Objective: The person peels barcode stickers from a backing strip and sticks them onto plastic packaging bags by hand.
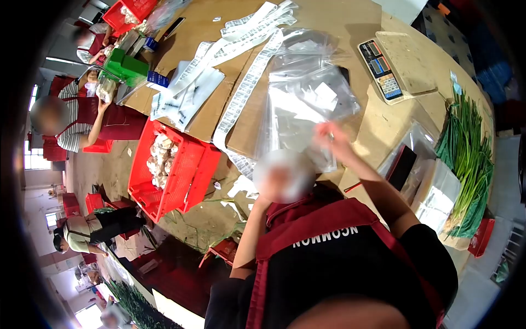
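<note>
My left hand (pixel 267 193) is raised in front of my chest, at the lower edge of a pale, rounded, blurred patch (pixel 285 174). The blur hides its fingers and whatever they may hold. To the right, my right hand (pixel 332 138) is over the near part of the clear plastic bags (pixel 296 90). Motion smears its fingers, and I cannot make out anything between them. A long strip of printed labels (pixel 241 101) runs across the table just left of the bags.
A digital scale (pixel 386 74) stands at the back right. Green stalks (pixel 466 159), more bags (pixel 438 192) and a dark flat case (pixel 401 166) lie at right. Red crates (pixel 192 189) with pale produce (pixel 161 159) are at left. A co-worker (pixel 71 118) handles a bag by a green device (pixel 125 67).
</note>
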Action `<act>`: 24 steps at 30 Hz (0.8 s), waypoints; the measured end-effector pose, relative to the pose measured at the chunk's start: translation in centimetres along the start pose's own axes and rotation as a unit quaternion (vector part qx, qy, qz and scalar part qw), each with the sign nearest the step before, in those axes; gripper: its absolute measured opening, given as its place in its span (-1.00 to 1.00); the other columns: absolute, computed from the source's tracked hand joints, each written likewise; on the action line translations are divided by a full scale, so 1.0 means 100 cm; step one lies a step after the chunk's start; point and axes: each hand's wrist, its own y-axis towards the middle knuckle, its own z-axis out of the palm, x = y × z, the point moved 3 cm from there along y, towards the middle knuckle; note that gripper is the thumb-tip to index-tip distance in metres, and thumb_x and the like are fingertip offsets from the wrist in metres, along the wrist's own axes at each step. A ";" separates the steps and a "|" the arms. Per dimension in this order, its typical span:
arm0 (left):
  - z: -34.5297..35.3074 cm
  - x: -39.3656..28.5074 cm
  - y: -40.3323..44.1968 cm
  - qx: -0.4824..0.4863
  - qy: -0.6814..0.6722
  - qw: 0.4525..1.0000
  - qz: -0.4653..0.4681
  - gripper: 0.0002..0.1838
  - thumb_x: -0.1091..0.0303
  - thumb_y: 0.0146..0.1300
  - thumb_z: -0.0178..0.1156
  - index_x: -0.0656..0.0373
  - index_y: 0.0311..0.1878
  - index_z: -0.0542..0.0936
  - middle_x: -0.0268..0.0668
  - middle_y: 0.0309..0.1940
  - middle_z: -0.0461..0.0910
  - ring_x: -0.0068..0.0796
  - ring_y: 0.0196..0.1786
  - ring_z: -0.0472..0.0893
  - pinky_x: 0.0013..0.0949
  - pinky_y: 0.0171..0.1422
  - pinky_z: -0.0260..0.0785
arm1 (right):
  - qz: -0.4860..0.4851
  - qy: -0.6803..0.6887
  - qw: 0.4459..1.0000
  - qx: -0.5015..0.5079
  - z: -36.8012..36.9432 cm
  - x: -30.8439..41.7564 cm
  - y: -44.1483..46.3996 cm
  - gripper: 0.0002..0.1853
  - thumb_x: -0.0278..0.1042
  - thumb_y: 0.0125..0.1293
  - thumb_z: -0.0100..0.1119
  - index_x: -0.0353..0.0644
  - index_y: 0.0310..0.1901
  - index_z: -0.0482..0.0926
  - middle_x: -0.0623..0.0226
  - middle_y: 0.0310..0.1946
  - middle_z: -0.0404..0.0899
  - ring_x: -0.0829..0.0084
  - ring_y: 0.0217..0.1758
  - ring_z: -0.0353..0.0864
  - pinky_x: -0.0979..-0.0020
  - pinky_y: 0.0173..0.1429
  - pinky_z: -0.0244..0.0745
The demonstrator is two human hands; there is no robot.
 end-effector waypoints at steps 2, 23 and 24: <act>0.002 0.011 0.004 0.016 -0.010 1.000 0.004 -0.47 0.40 0.10 0.22 0.21 0.16 0.33 -0.23 0.02 0.42 -0.36 0.07 0.44 -0.30 0.16 0.30 | 0.118 0.074 0.975 0.174 0.044 -0.009 -0.027 -0.81 -0.43 0.18 0.15 -0.24 -0.16 0.54 0.40 -0.26 0.55 0.61 -0.19 0.49 0.54 -0.08 0.41; 0.007 -0.052 0.029 -0.110 -0.107 0.977 -0.145 -0.87 0.55 0.25 0.06 0.31 -0.14 0.45 -0.38 -0.42 0.55 -0.71 -0.37 0.49 -0.62 -0.29 0.33 | 0.124 0.078 0.977 0.153 0.067 -0.019 -0.025 -0.79 -0.41 0.06 0.27 -0.34 -0.31 0.55 0.36 -0.51 0.57 0.64 -0.45 0.48 0.54 -0.34 0.39; 0.006 -0.051 0.030 -0.108 -0.106 0.978 -0.146 -0.87 0.55 0.25 0.06 0.31 -0.14 0.45 -0.38 -0.42 0.55 -0.71 -0.37 0.49 -0.62 -0.29 0.33 | 0.126 0.079 0.977 0.151 0.067 -0.016 -0.026 -0.79 -0.41 0.06 0.27 -0.34 -0.31 0.55 0.36 -0.51 0.57 0.64 -0.45 0.48 0.54 -0.34 0.39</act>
